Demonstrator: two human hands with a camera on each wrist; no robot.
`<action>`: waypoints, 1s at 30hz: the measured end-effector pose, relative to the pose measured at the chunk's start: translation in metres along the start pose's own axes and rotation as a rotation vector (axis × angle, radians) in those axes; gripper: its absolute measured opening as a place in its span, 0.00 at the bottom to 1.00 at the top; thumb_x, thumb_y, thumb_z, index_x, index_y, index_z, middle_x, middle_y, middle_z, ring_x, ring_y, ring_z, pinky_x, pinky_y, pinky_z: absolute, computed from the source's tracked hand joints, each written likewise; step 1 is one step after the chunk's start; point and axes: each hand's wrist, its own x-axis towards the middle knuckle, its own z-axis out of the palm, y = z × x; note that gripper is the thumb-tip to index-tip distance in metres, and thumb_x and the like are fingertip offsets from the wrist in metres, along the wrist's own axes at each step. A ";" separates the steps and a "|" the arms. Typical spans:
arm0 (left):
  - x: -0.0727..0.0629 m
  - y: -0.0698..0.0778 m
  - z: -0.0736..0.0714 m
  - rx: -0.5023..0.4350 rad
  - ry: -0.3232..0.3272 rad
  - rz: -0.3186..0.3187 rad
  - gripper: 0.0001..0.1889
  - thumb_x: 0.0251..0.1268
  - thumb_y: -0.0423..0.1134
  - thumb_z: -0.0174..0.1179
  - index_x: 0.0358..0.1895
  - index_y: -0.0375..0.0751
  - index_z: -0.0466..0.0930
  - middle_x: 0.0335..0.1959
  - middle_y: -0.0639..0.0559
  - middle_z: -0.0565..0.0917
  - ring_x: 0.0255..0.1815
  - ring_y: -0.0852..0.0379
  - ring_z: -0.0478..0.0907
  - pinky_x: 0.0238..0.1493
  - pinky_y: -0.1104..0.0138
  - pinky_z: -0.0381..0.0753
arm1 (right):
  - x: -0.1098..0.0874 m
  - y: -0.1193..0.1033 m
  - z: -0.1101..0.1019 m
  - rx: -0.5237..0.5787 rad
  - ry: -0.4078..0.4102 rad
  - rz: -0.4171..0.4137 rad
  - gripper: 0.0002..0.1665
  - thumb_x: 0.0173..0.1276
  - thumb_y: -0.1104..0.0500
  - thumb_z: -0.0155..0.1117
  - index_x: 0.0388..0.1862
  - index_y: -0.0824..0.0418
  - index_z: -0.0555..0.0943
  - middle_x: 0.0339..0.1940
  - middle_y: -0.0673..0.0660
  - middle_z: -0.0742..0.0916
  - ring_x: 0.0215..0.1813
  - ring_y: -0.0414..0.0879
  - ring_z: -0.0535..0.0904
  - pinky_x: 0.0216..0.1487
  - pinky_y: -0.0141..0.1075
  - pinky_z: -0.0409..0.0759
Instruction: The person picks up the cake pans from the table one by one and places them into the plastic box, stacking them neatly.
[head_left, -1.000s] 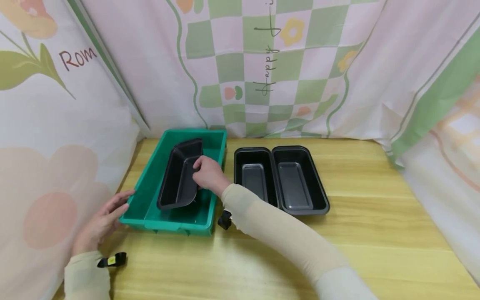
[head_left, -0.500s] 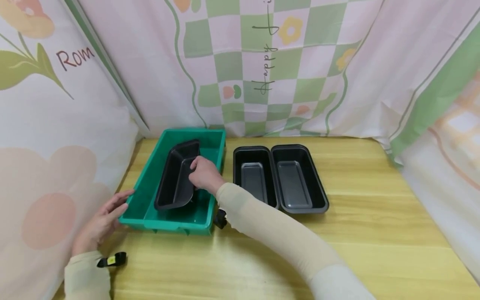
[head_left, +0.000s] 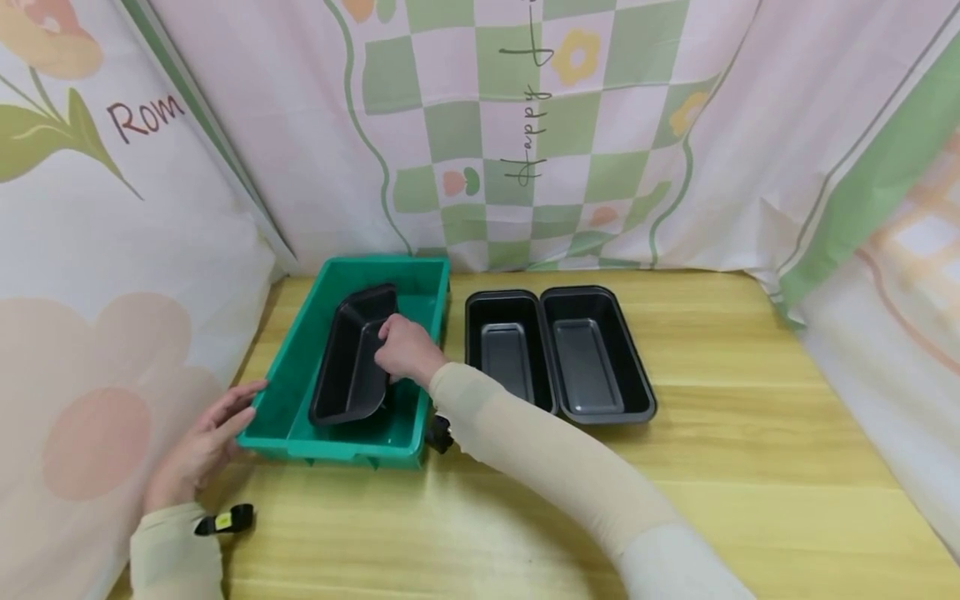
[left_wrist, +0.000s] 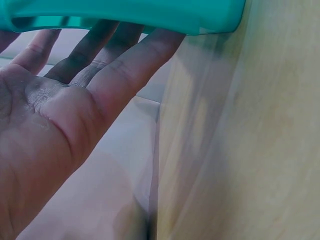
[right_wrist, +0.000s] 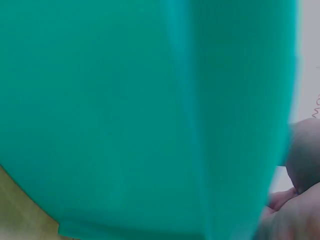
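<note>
A black loaf pan (head_left: 347, 367) lies tilted inside the green plastic tray (head_left: 292, 354) at the left of the table. My right hand (head_left: 408, 350) grips the pan's right long edge, thumb and fingers curled over its rim. In the right wrist view the tray's wall fills most of the picture, and part of the right hand (right_wrist: 297, 215) shows at the lower right. My left hand (head_left: 206, 446) is at the tray's near left corner. Its fingers are extended against the tray's outer side, as the left wrist view shows; the palm (left_wrist: 55, 120) holds nothing.
Two more black loaf pans, a left one (head_left: 504, 342) and a right one (head_left: 588, 354), stand side by side to the right of the tray. The wooden table (head_left: 720, 467) meets patterned curtains (head_left: 570, 125) at the back and sides. My right forearm (head_left: 540, 450) crosses the front.
The pan in my right hand has shifted slightly left and sunk a little lower into the tray. My left hand has stayed at the tray's corner.
</note>
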 end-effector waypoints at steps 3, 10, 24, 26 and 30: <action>0.001 0.000 0.001 0.004 0.000 -0.004 0.24 0.82 0.32 0.37 0.77 0.44 0.55 0.67 0.62 0.58 0.61 0.67 0.60 0.38 0.68 0.80 | -0.002 0.002 -0.006 0.018 -0.050 0.012 0.22 0.68 0.65 0.59 0.60 0.62 0.71 0.57 0.59 0.78 0.28 0.47 0.83 0.38 0.41 0.84; 0.005 0.001 0.005 0.010 0.013 -0.014 0.24 0.82 0.33 0.38 0.76 0.45 0.56 0.66 0.62 0.58 0.62 0.67 0.58 0.45 0.69 0.79 | -0.008 0.005 -0.019 0.084 -0.109 0.008 0.21 0.72 0.59 0.59 0.61 0.59 0.68 0.62 0.60 0.75 0.33 0.51 0.86 0.39 0.42 0.84; 0.005 0.003 0.005 -0.003 0.002 -0.003 0.24 0.81 0.31 0.37 0.76 0.44 0.56 0.66 0.62 0.59 0.62 0.68 0.58 0.41 0.67 0.81 | -0.028 0.018 -0.047 0.285 -0.181 -0.103 0.16 0.71 0.60 0.61 0.55 0.56 0.71 0.51 0.58 0.76 0.46 0.59 0.82 0.40 0.44 0.84; 0.004 0.002 0.005 -0.006 0.005 0.000 0.24 0.81 0.31 0.38 0.76 0.44 0.57 0.66 0.62 0.60 0.61 0.67 0.59 0.38 0.70 0.80 | -0.029 0.023 -0.053 0.331 -0.199 -0.116 0.17 0.71 0.61 0.61 0.56 0.57 0.71 0.49 0.60 0.77 0.48 0.62 0.80 0.40 0.46 0.84; 0.001 0.000 0.005 -0.017 0.013 0.011 0.24 0.80 0.29 0.37 0.75 0.43 0.58 0.66 0.61 0.62 0.58 0.67 0.62 0.37 0.75 0.76 | -0.032 0.036 -0.070 0.382 -0.203 -0.153 0.18 0.72 0.62 0.59 0.59 0.60 0.71 0.47 0.62 0.78 0.47 0.62 0.81 0.39 0.47 0.84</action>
